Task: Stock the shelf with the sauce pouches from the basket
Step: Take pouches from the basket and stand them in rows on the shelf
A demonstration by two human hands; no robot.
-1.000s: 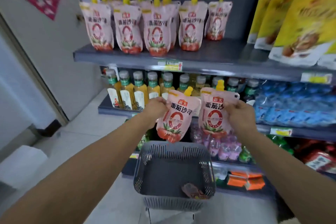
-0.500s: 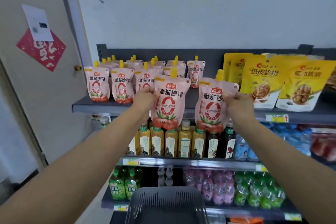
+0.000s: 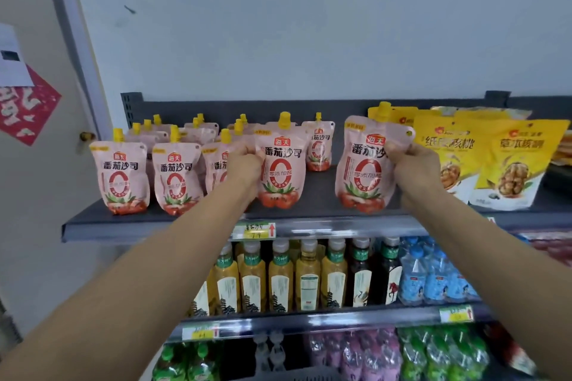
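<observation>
Each hand holds a pink tomato-sauce pouch with a yellow cap over the dark top shelf (image 3: 322, 198). My left hand (image 3: 244, 164) grips the left edge of one pouch (image 3: 281, 167), whose base rests on or just above the shelf. My right hand (image 3: 411, 167) grips the upper right corner of the other pouch (image 3: 365, 167), held upright near the shelf's front. Several matching pouches (image 3: 123, 173) stand in rows at the shelf's left. Only a sliver of the grey basket (image 3: 297, 376) shows at the bottom edge.
Yellow walnut bags (image 3: 507, 161) stand on the same shelf just right of my right hand. Below, a shelf holds drink bottles (image 3: 278, 278) and water bottles (image 3: 433, 275); lower still, green and pink bottles. A door (image 3: 34, 133) is at the left.
Both hands have lifted the two pouches from above the basket up to the top shelf. My view has tilted up, so the basket has dropped almost out of sight.
</observation>
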